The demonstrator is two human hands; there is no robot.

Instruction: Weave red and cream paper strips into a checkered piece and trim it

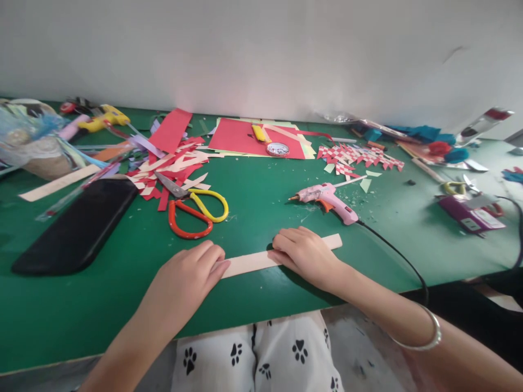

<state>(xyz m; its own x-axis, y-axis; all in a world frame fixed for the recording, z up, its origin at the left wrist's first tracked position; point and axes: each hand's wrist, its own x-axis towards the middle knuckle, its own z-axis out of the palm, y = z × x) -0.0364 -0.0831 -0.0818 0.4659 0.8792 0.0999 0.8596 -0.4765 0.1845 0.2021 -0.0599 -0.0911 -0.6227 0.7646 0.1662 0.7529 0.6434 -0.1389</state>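
Crosswise, pale strip (248,264), left hand (190,272) pinching one end — right hand (305,253) gripping nearer the other, tip jutting past.

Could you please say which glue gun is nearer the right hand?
The pink glue gun, just beyond the right hand; the yellow glue gun lies far back on the left.

pale grey wall (261,54), faint scuff (453,53) at right, green tabletop (253,190), paler toward right, mottled grey floor (353,345)

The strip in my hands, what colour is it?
The strip is a plain pale cream, showing best in the head view.
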